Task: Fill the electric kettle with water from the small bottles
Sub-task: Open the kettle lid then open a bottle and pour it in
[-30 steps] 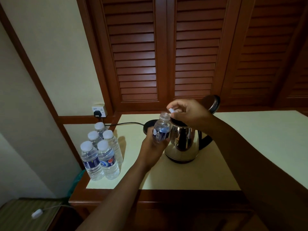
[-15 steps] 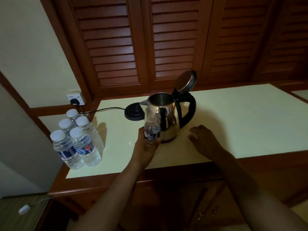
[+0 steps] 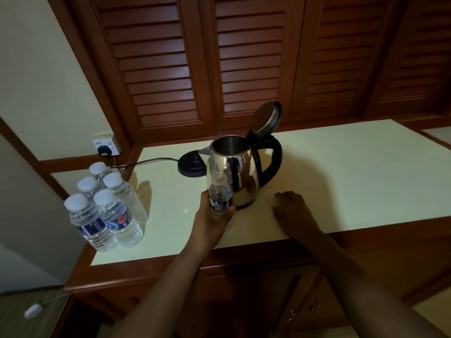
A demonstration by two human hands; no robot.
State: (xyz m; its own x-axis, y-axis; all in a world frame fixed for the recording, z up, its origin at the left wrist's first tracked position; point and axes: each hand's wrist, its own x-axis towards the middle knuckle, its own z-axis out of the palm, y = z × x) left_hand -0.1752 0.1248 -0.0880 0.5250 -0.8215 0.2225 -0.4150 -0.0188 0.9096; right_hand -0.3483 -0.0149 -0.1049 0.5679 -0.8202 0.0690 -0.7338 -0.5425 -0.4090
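Cream worktop [image 3: 341,172] below louvred doors | near: left hand [image 3: 211,222] grips uncapped small bottle [image 3: 219,195] upright; right hand [image 3: 294,212] rests flat, loosely spread, holding nothing seen | left: five capped bottles [image 3: 105,206] | far: kettle [image 3: 235,172], lid up, off base [image 3: 191,164] | step: pre-pour | next: raise, tip neck over rim.

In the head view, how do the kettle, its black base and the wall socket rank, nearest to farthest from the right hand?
1. Kettle, just up-left of the right hand.
2. Black base, behind the kettle, left.
3. Wall socket, far left.
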